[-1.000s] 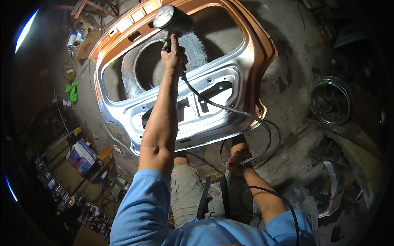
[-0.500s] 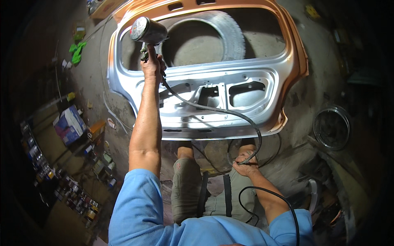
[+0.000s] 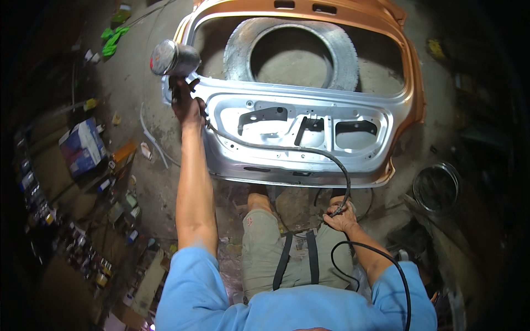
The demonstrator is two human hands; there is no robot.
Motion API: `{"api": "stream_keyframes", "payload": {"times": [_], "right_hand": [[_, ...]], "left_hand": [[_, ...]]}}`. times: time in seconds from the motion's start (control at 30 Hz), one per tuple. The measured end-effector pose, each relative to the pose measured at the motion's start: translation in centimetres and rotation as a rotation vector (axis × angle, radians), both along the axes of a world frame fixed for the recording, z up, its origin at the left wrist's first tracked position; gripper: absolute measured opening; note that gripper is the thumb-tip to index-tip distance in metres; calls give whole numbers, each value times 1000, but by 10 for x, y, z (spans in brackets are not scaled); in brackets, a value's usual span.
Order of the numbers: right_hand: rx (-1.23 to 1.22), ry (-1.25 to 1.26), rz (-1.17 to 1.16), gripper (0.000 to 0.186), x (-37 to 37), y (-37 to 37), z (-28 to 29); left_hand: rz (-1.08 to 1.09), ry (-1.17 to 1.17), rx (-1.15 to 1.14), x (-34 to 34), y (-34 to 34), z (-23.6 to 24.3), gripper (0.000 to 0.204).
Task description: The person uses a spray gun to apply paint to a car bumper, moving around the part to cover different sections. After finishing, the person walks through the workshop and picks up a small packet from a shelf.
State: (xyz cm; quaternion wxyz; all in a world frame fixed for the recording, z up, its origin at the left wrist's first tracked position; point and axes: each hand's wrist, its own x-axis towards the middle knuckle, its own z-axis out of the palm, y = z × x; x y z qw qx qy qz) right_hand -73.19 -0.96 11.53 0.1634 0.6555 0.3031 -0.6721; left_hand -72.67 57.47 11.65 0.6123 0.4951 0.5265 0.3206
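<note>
Light: strong white glare on car door [image 3: 301, 106] | corners: near black | edges: fisheye-bent | left: dim, small containers [image 3: 100, 278] apparently blurred | floor [image 3: 149, 80]: duller

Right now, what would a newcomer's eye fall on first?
The big silver and orange car door panel in the upper middle, with a tyre showing through its window opening. Next, near the panel's left edge, the left hand holding a spray gun with a large cup. Its dark hose curves across to the right hand, by the right leg.
</note>
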Motion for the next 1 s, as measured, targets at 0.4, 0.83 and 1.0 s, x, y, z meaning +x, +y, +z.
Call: {"api": "stream_keyframes", "payload": {"times": [0.4,0.83,1.0], "right_hand": [[131,-281,-214,86,-140,90,70],[172,-442,-880,65,-158,46,134],[239,-407,-1194,53,-288,3,138]], "left_hand": [[-185,80,-412,-196,-5,157,62],[-82,2,-265,-317,-22,253,54],[-347,19,-295,-367,-54,271,52]]}}
